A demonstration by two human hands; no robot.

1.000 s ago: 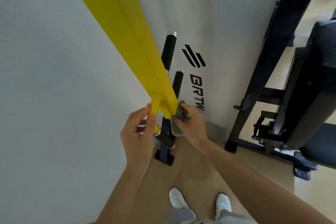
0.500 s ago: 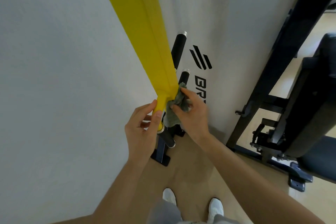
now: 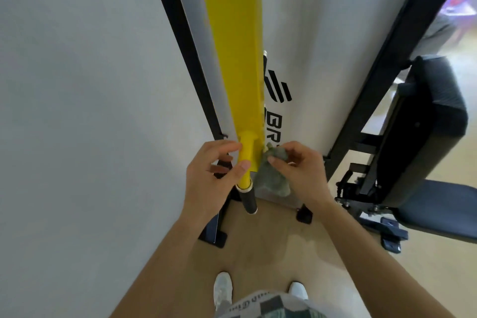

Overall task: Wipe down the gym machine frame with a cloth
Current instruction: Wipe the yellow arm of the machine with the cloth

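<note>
A person steadies a gym machine's yellow arm, left hand curled round the stub at its lower end, while the right hand pinches a grey-green cloth against the arm's lower right corner. The wipe would likely go best run up that right edge, with the cloth folded over it and the left hand checking any swing. Room is tight: a white panel stands just behind the edge, and a black upright and seat crowd the right.
</note>
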